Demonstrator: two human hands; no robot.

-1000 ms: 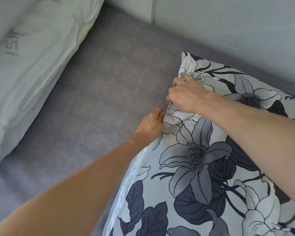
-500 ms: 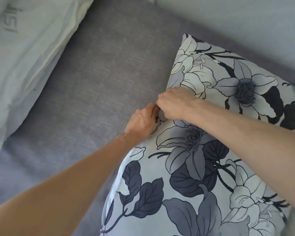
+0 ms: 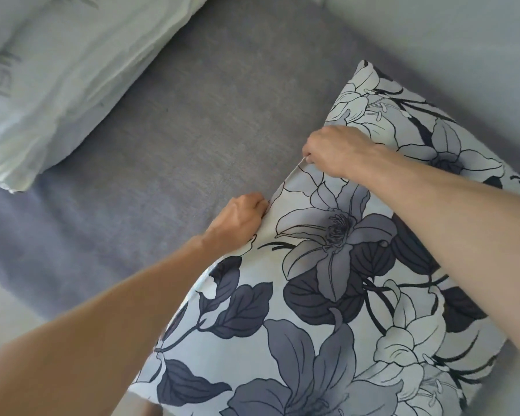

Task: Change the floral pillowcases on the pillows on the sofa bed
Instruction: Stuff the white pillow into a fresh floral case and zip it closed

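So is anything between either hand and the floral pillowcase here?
Nothing visible. The left hand and right hand both already grip the left edge of the grey-and-white floral pillowcase, apart from each other, on the grey fabric sofa bed.

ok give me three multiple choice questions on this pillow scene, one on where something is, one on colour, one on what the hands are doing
1. Where does the plain pale pillow lie?
A. upper left of the sofa
B. on the floral pillow
C. under the right arm

2. What colour is the sofa fabric?
A. red
B. grey
C. green

3. What are the left hand and right hand doing?
A. hanging idle
B. pressing flat on the sofa
C. pinching the floral pillowcase at its left edge

Answers: 1 A, it fills the upper left corner; 2 B, the bare seat is grey; 3 C, both hands grip the edge.
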